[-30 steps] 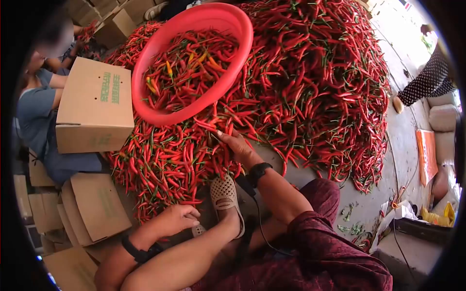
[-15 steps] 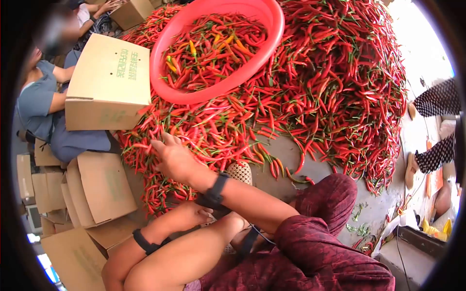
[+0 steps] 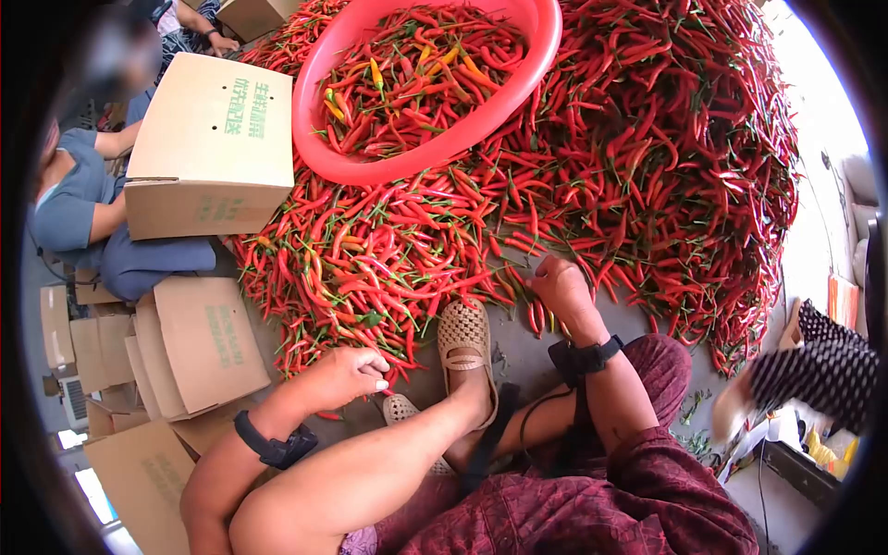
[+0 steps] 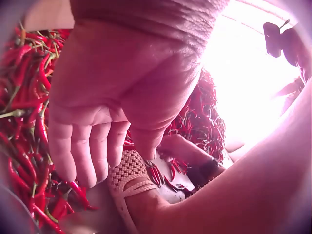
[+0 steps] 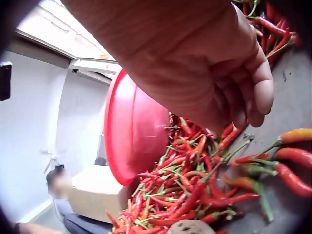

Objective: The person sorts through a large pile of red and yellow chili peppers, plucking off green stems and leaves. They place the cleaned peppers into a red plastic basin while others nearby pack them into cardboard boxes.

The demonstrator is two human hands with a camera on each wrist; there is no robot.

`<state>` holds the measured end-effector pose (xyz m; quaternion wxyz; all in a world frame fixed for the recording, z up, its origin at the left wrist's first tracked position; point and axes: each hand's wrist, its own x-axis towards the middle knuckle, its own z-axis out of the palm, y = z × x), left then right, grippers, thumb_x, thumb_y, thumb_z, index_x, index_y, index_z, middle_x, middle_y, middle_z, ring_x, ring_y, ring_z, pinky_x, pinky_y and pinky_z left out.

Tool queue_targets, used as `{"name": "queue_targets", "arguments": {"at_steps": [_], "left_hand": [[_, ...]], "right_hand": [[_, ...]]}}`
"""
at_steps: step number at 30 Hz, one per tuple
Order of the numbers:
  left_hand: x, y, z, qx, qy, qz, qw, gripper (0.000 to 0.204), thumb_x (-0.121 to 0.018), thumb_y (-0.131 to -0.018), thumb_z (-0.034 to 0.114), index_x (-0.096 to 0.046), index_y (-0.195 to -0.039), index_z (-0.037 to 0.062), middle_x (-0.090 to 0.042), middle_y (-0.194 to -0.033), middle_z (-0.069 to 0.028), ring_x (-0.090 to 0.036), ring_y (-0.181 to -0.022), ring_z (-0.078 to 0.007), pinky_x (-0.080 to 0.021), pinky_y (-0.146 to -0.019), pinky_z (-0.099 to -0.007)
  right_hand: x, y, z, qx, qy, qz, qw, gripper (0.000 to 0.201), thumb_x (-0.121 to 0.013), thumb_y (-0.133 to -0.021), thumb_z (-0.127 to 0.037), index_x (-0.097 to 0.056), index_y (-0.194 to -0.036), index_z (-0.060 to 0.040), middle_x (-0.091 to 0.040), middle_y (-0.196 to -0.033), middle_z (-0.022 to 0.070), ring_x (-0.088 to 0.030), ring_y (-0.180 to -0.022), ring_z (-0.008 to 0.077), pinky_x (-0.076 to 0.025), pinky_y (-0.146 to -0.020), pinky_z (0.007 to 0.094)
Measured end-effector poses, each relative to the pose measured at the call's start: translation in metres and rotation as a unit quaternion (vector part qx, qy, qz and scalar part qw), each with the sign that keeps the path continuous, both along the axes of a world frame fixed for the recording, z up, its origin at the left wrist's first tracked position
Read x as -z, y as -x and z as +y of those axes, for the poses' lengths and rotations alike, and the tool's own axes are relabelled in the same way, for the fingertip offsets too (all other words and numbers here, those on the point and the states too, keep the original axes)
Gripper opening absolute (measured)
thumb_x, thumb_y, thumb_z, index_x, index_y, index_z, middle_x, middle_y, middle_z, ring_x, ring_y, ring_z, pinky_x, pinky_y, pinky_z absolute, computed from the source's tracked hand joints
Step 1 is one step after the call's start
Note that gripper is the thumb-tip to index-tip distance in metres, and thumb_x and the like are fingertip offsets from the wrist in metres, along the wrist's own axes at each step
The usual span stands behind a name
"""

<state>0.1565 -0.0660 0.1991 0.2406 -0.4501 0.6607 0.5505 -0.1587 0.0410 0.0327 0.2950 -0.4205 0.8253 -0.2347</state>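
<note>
My left hand hangs loosely bent at the near edge of the heap of red chili peppers, beside my left knee. From the left wrist view, the fingers of this left hand droop side by side with nothing in them. My right hand is above the grey floor, close to a few stray chilies right of my shoe. In the right wrist view the right hand has loosely bent fingers and no pepper shows in it. Several red and orange chilies lie near it.
A red plastic basin of chilies sits tilted on the heap, with a taller chili pile to its right. At left are a carton, a seated person and more boxes. My woven shoe stands at the heap's front. Someone's dotted trousers are at right.
My right hand went left over the front heap with its fingers spread, then moved back right to the stray chilies. The left hand stayed near my knee. The head view has shifted.
</note>
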Motion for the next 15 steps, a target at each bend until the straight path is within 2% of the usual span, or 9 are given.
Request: {"name": "queue_targets", "arguments": {"at_steps": [1, 2, 5, 6, 9, 10, 13, 14, 15], "left_hand": [[0.0, -0.001, 0.001, 0.003, 0.003, -0.007, 1.0, 0.029, -0.066, -0.08, 0.013, -0.061, -0.103, -0.0033, -0.067, -0.088, -0.0101, -0.062, -0.078, -0.0121, -0.051, -0.071, -0.0273], [-0.001, -0.001, 0.002, 0.006, 0.006, -0.014, 1.0, 0.029, -0.066, -0.08, 0.013, -0.061, -0.103, -0.0032, -0.067, -0.088, -0.0101, -0.062, -0.078, -0.0123, -0.051, -0.071, -0.0274], [-0.003, -0.001, 0.002, 0.026, 0.014, -0.026, 0.999, 0.028, -0.066, -0.081, 0.014, -0.061, -0.103, -0.0028, -0.068, -0.09, -0.0112, -0.063, -0.081, -0.0142, -0.051, -0.074, -0.0286], [-0.003, -0.002, 0.002, 0.027, 0.015, -0.029, 0.999, 0.028, -0.066, -0.081, 0.014, -0.061, -0.103, -0.0027, -0.068, -0.09, -0.0115, -0.064, -0.082, -0.0147, -0.051, -0.074, -0.0289], [0.002, -0.005, -0.001, 0.007, 0.002, -0.026, 1.0, 0.027, -0.066, -0.081, 0.013, -0.061, -0.102, -0.0024, -0.068, -0.092, -0.0125, -0.064, -0.085, -0.016, -0.051, -0.076, -0.0297], [0.005, -0.007, -0.001, -0.005, -0.006, -0.024, 1.0, 0.026, -0.065, -0.081, 0.012, -0.061, -0.102, -0.0023, -0.068, -0.093, -0.0129, -0.064, -0.085, -0.0164, -0.052, -0.076, -0.0299], [0.008, -0.007, -0.007, -0.003, 0.001, -0.013, 1.0, 0.025, -0.065, -0.081, 0.01, -0.061, -0.102, -0.0023, -0.067, -0.092, -0.0132, -0.065, -0.084, -0.0163, -0.052, -0.076, -0.0298], [0.004, -0.002, -0.008, -0.012, 0.02, -0.022, 0.999, 0.024, -0.065, -0.08, 0.009, -0.061, -0.101, -0.0028, -0.068, -0.09, -0.0135, -0.065, -0.082, -0.0164, -0.052, -0.075, -0.0295], [0.004, 0.001, -0.01, -0.005, 0.074, 0.014, 0.997, 0.02, -0.065, -0.079, 0.008, -0.062, -0.096, -0.0026, -0.068, -0.086, -0.0127, -0.065, -0.079, -0.0149, -0.052, -0.071, -0.0292]], "right_hand": [[0.006, -0.004, -0.002, -0.021, -0.015, 0.006, 1.0, 0.02, -0.069, -0.072, -0.018, -0.063, -0.082, -0.0014, -0.064, -0.074, 0.0178, -0.064, -0.072, 0.0314, -0.049, -0.066, 0.039], [0.013, -0.01, -0.006, -0.041, -0.035, 0.014, 0.998, 0.028, -0.069, -0.073, -0.023, -0.061, -0.09, -0.0029, -0.064, -0.082, 0.0189, -0.062, -0.081, 0.0366, -0.049, -0.071, 0.0435], [-0.004, -0.029, -0.02, -0.091, 0.067, -0.14, 0.984, 0.033, -0.067, -0.073, -0.019, -0.06, -0.1, -0.0019, -0.065, -0.087, 0.0188, -0.063, -0.083, 0.0358, -0.05, -0.073, 0.042], [-0.02, -0.032, -0.024, -0.107, 0.056, -0.229, 0.966, 0.036, -0.065, -0.074, -0.014, -0.059, -0.107, -0.0019, -0.065, -0.09, 0.0189, -0.064, -0.085, 0.0327, -0.05, -0.075, 0.0402], [-0.008, -0.041, -0.023, -0.149, 0.137, -0.251, 0.946, 0.033, -0.064, -0.074, -0.01, -0.061, -0.106, -0.0031, -0.065, -0.088, 0.0199, -0.065, -0.085, 0.0302, -0.05, -0.075, 0.0381], [-0.01, -0.041, -0.021, -0.146, 0.169, -0.209, 0.952, 0.023, -0.063, -0.074, -0.01, -0.062, -0.096, -0.0017, -0.065, -0.082, 0.0157, -0.065, -0.075, 0.0271, -0.05, -0.069, 0.0357], [-0.021, -0.026, -0.02, -0.181, 0.106, -0.114, 0.971, 0.016, -0.062, -0.073, -0.009, -0.063, -0.087, -0.0018, -0.064, -0.076, 0.0161, -0.064, -0.07, 0.0285, -0.05, -0.066, 0.0368], [-0.018, -0.021, -0.02, -0.182, 0.12, -0.102, 0.971, 0.011, -0.062, -0.073, -0.009, -0.063, -0.081, -0.0019, -0.062, -0.073, 0.0173, -0.063, -0.067, 0.0302, -0.049, -0.062, 0.0367], [-0.015, -0.016, -0.019, -0.181, 0.128, -0.107, 0.969, 0.01, -0.062, -0.073, -0.009, -0.062, -0.08, -0.0016, -0.062, -0.072, 0.0171, -0.063, -0.066, 0.0299, -0.049, -0.062, 0.0364]]}}
